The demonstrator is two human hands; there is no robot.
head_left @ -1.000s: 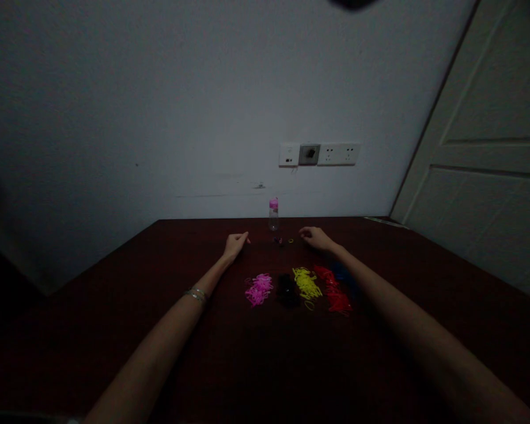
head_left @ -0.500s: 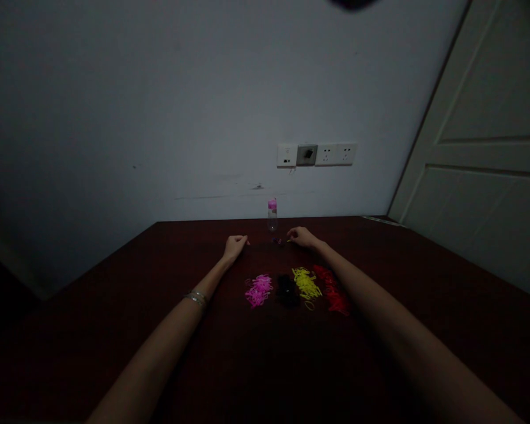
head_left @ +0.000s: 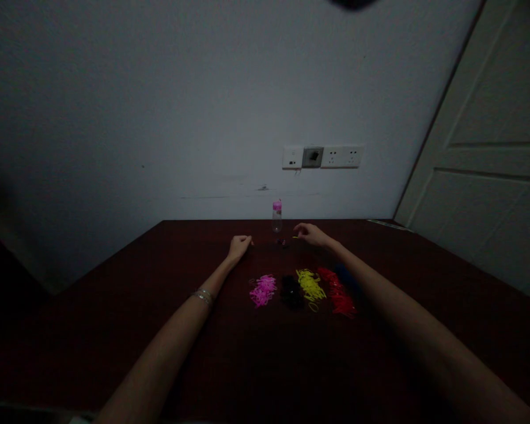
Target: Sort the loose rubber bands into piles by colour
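My right hand point(head_left: 310, 233) is pinched on a small yellow band point(head_left: 295, 237), right of a clear bottle point(head_left: 277, 221) with a pink cap. Small dark and pinkish items point(head_left: 281, 242) lie at the bottle's foot. On the left, my left hand point(head_left: 239, 245) rests on the table with its fingers curled; what they hold, if anything, is too small to make out. Nearer to me are piles of little bands: pink point(head_left: 263, 290), black point(head_left: 291, 291), yellow point(head_left: 310, 285) and red point(head_left: 337, 292). A blue pile point(head_left: 347, 276) shows partly behind my right forearm.
The dark red table point(head_left: 247, 365) meets a pale wall point(head_left: 203, 118) at its back edge. Sockets and switches point(head_left: 322, 157) are set in the wall. A panelled door point(head_left: 477, 176) stands at the right.
The whole view has shifted slightly. My right hand has lifted a little with the yellow band, which shows more clearly, and the blue pile has come into sight. My left hand keeps its pose.
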